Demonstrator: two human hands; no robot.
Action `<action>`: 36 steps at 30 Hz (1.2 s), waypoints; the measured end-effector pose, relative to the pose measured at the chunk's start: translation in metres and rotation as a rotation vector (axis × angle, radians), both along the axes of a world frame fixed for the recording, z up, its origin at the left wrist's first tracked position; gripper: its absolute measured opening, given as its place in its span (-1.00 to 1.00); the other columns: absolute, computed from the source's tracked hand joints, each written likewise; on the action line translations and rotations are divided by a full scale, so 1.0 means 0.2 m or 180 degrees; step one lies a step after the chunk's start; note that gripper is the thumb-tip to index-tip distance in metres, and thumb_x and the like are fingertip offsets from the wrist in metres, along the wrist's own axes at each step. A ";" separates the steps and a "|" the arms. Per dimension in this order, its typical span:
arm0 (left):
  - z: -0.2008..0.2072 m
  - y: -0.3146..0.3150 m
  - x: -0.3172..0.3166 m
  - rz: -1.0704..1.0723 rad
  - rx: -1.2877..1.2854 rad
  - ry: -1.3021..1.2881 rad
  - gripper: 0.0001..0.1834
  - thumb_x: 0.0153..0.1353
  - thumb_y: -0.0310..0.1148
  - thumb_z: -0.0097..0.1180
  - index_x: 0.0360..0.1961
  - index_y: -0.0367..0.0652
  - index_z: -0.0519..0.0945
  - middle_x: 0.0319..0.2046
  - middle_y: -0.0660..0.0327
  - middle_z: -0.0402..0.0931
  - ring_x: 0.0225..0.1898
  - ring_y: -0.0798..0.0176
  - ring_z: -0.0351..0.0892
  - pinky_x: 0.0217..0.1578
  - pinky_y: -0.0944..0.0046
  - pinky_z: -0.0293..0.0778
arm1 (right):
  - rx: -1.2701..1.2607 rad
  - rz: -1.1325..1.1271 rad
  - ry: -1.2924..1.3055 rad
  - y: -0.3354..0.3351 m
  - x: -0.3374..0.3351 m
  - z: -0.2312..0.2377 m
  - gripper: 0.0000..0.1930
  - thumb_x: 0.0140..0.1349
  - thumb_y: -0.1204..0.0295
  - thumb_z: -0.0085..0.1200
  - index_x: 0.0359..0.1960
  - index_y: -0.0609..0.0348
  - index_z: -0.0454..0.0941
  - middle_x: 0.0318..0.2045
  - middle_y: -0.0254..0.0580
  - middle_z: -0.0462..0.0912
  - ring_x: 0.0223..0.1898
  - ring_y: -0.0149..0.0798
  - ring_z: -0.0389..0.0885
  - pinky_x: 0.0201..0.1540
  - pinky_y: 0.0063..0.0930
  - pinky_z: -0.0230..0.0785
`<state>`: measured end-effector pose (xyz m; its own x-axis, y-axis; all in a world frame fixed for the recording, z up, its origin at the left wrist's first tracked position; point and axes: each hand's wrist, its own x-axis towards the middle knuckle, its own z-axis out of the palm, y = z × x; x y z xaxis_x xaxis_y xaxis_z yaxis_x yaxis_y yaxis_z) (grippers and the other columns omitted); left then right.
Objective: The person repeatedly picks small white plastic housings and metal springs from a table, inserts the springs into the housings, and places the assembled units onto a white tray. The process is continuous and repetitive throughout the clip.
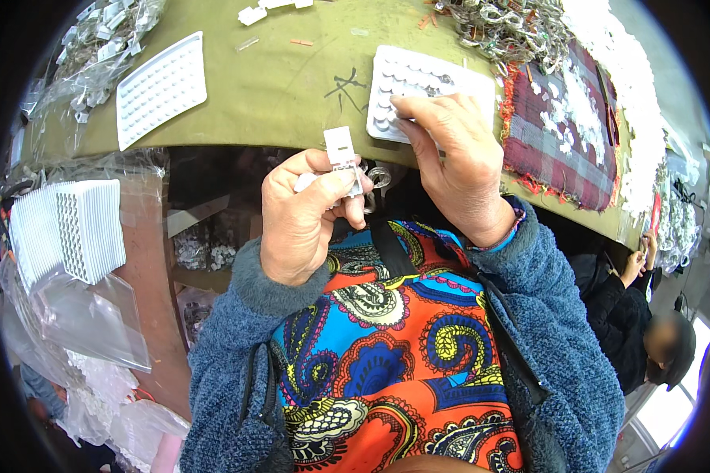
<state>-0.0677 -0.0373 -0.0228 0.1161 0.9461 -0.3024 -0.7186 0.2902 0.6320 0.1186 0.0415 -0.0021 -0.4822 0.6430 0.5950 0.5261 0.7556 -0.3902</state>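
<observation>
Left hand: our left hand (300,217) is closed in a tight grip on a small white plastic clip (341,150), pinched between thumb and forefinger, with a bit of clear, shiny hardware (377,177) hanging just beside the fingers. It hovers off the near edge of the desk (292,87), above our lap.
Right hand: our right hand (454,165) is held loosely, gripping nothing that we can see; its fingertips (406,106) rest on the white dimpled tray (430,83) lying at the near edge of the desk.
Tray: most dimples look bare; one or two small pieces seem to sit near its far edge, though they are too small to tell.
Doing it well: we judge it best to keep the clip upright and pinched low, so its top stays free, and to steady the tray with flat fingers so it does not slide off the edge.
Risk: the tray overhangs the edge slightly, so a hard press could tip it.
Around us: a second dimpled tray (162,87) lies toward the left edge, a stack of the same trays (87,229) sits bagged off the desk at left, and a heap of clear hardware (513,27) lies at the far right.
</observation>
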 end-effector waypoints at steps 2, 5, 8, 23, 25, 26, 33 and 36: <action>-0.01 0.00 0.00 -0.0036 0.0036 -0.0068 -0.85 0.25 -0.53 0.11 -0.18 -0.38 0.56 -0.33 0.00 0.65 -0.49 0.31 0.63 -0.46 0.35 0.64 | 0.0114 0.0101 -0.0140 0.01 0.00 -0.01 -0.65 -0.05 0.67 0.13 -0.14 0.22 0.60 -0.33 -0.19 0.64 -0.29 -0.11 0.56 -0.17 -0.30 0.39; -0.02 0.00 0.01 -0.0031 0.0048 -0.0117 -0.85 0.27 -0.51 0.11 -0.18 -0.37 0.56 -0.32 -0.01 0.65 -0.48 0.30 0.64 -0.44 0.34 0.65 | -0.0010 0.0142 -0.0078 0.01 -0.01 -0.01 -0.63 -0.08 0.64 0.11 -0.14 0.23 0.59 -0.32 -0.18 0.62 -0.27 -0.09 0.56 -0.16 -0.28 0.42; -0.01 0.00 0.01 -0.0070 0.0056 -0.0191 -0.84 0.30 -0.48 0.13 -0.16 -0.37 0.56 -0.31 -0.01 0.65 -0.44 0.29 0.66 -0.39 0.31 0.68 | -0.0092 0.0146 -0.0211 0.01 -0.01 0.02 -0.64 -0.07 0.64 0.10 -0.13 0.24 0.58 -0.30 -0.14 0.59 -0.25 -0.06 0.57 -0.17 -0.28 0.44; -0.05 -0.03 0.08 -0.0113 -0.0085 -0.0405 -0.77 0.27 -0.50 0.22 -0.07 -0.33 0.57 -0.36 0.12 0.64 -0.41 0.32 0.68 -0.35 0.30 0.71 | -0.1003 0.0299 0.0758 -0.19 -0.06 0.03 -0.75 0.10 0.67 0.19 -0.16 0.24 0.56 -0.29 -0.08 0.57 -0.29 -0.04 0.63 -0.26 -0.34 0.50; -0.06 -0.03 0.09 -0.0138 -0.0169 -0.0392 -0.77 0.27 -0.49 0.22 -0.07 -0.33 0.58 -0.36 0.12 0.64 -0.42 0.32 0.68 -0.36 0.31 0.70 | -0.1329 0.0484 0.0753 -0.17 -0.03 0.02 -0.76 0.10 0.67 0.19 -0.17 0.25 0.56 -0.31 -0.09 0.59 -0.30 -0.07 0.65 -0.27 -0.36 0.51; -0.06 -0.03 0.09 -0.0152 -0.0173 -0.0343 -0.77 0.27 -0.49 0.22 -0.07 -0.34 0.58 -0.36 0.12 0.64 -0.42 0.32 0.67 -0.37 0.32 0.70 | -0.1758 0.0481 0.0869 -0.16 -0.01 0.02 -0.77 0.10 0.67 0.19 -0.17 0.27 0.57 -0.34 -0.09 0.63 -0.32 -0.13 0.68 -0.26 -0.39 0.53; -0.10 -0.04 0.11 -0.0270 -0.0338 -0.0416 -0.80 0.28 -0.46 0.22 -0.11 -0.33 0.59 -0.39 0.12 0.63 -0.43 0.31 0.67 -0.39 0.32 0.70 | -0.2165 0.0835 0.0930 -0.12 0.05 -0.06 -0.78 0.18 0.66 0.21 -0.12 0.33 0.59 -0.28 -0.23 0.68 -0.27 -0.44 0.65 -0.19 -0.56 0.53; -0.11 -0.05 0.11 -0.0387 -0.0309 -0.0451 -0.82 0.29 -0.46 0.21 -0.13 -0.32 0.59 -0.39 0.13 0.63 -0.43 0.31 0.67 -0.39 0.31 0.70 | -0.2920 0.1009 0.1350 -0.12 0.07 -0.08 -0.76 0.17 0.64 0.22 -0.11 0.29 0.61 -0.28 -0.24 0.70 -0.25 -0.44 0.67 -0.17 -0.52 0.55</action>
